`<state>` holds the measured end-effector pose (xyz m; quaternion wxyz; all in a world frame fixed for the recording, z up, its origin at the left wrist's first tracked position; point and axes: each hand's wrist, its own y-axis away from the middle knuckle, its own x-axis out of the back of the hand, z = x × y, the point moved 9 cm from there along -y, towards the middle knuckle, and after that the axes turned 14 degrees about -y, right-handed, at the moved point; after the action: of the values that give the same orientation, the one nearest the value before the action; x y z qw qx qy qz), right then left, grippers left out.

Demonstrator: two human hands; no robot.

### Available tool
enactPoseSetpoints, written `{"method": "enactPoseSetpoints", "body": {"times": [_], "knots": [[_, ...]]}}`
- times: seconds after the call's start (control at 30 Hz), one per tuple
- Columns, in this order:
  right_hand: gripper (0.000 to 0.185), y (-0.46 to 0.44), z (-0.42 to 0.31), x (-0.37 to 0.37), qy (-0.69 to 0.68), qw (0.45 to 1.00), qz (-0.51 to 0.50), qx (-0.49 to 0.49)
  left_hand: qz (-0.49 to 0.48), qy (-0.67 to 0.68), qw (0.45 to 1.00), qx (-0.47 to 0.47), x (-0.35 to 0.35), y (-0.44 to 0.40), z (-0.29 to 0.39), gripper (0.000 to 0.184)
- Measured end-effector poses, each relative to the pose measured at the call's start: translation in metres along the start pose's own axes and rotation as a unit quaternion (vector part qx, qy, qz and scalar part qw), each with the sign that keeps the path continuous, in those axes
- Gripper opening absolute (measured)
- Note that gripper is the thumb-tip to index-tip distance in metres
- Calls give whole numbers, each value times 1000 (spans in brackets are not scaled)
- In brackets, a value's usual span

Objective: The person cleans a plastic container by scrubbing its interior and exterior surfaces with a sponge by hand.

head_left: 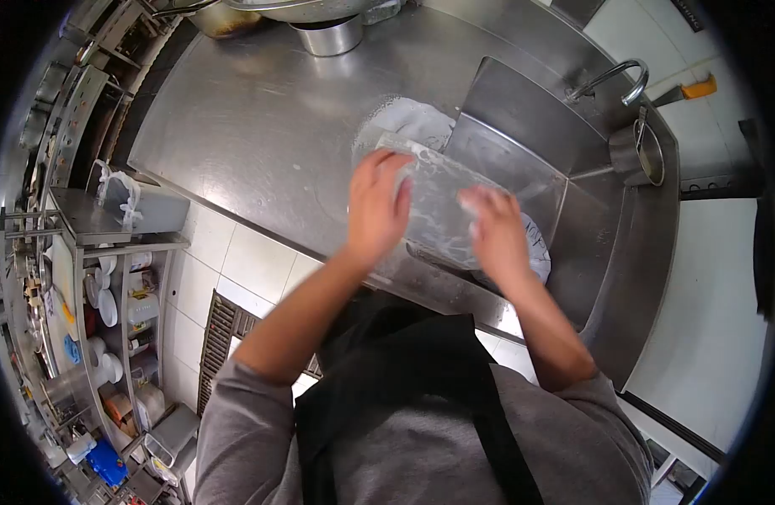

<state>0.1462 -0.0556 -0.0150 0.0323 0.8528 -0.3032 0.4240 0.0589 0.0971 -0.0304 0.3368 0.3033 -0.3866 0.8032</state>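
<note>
A clear, flat-looking plastic container or lid (442, 206) with soapy streaks lies tilted across the sink's left edge. My left hand (377, 200) is at its left side, fingers curved and slightly apart near the upper left rim. My right hand (495, 231) is over its right side, blurred by motion, so its grip cannot be made out. White foam (412, 120) spreads on the steel counter just beyond the container. Under my right hand, a round white item with dark marks (535, 248) shows in part inside the sink.
The steel sink (593, 244) has a curved faucet (610, 80) at its back. A saucepan (636, 156) sits at the right rim, below an orange-handled tool (699, 87). Metal bowls and a pot (328, 38) stand on the counter's far side. Shelves with dishes (108, 307) are at left.
</note>
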Motion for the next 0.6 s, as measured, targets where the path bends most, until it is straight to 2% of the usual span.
{"method": "enactPoseSetpoints", "body": {"times": [0.03, 0.07, 0.1, 0.13, 0.23, 0.3, 0.33, 0.37, 0.4, 0.43, 0.47, 0.5, 0.53, 0.57, 0.6], "knots": [[46, 18, -11, -6, -23, 999, -14, 22, 1, 1, 1000, 1, -6, -16, -8, 45], [45, 35, -14, -15, -31, 998, -32, 38, -87, -65, 987, -118, -29, -27, 4, 49], [43, 52, -16, -25, -37, 997, -51, 53, -171, -129, 948, -234, -52, -21, 16, 53], [43, 66, -14, -28, -34, 997, -51, 54, -168, -128, 949, -234, -57, -19, 12, 53], [41, 87, 14, -39, -83, 992, -92, -3, -148, -176, 956, -183, -59, -18, -7, 61], [40, 94, 43, -29, -155, 981, -35, -112, -112, -239, 959, -108, -47, -17, -24, 64], [42, 92, 59, -23, -181, 969, 3, -170, -114, -238, 958, -110, -44, -12, -24, 64], [42, 83, 64, -22, -181, 969, 5, -171, -123, -268, 955, -46, -38, -8, -35, 62], [44, 73, 76, -11, -215, 952, 85, -200, -130, -296, 946, 20, -31, -4, -45, 61], [47, 65, 87, -1, -248, 927, 164, -227, -129, -298, 946, 20, -28, 1, -43, 61], [47, 48, 90, 1, -250, 927, 163, -226, -132, -324, 934, 73, -22, 7, -50, 60], [49, 25, 80, 12, -205, 949, 176, -163, -133, -349, 919, 127, -16, 11, -59, 58], [52, 7, 67, 20, -158, 964, 188, -100, -133, -352, 918, 128, -16, 13, -60, 58], [52, -6, 66, 18, -160, 964, 186, -100, -122, -359, 913, 149, -14, 16, -63, 58], [47, -23, 52, 6, -78, 986, 129, -66, -112, -366, 908, 171, -12, 19, -67, 57]]}}
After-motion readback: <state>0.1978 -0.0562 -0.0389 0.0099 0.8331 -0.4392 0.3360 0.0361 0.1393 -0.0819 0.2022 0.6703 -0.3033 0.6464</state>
